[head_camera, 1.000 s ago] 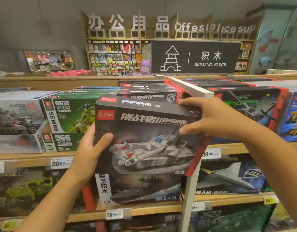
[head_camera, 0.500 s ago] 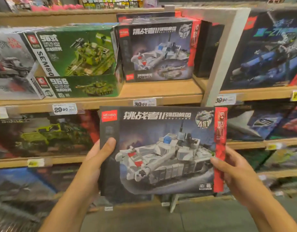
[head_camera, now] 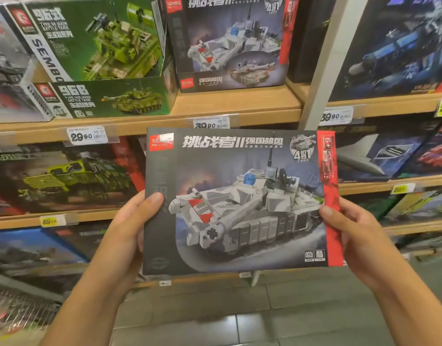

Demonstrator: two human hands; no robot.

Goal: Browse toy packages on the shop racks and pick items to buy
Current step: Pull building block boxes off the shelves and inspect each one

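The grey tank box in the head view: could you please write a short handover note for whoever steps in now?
Left hand: grip on the left edge of the dark cardboard box with the grey tank picture.
Right hand: grip on its red right edge.
Box is off the shelf, held face-up before the racks; a matching box stands on the wooden shelf above.
Done: one item picked.
Left: decide on it, browse further.

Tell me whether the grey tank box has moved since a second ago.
Yes. The grey tank box has come off the top shelf and down: both hands now hold it below the 39.90 price tag, in front of the lower shelves.
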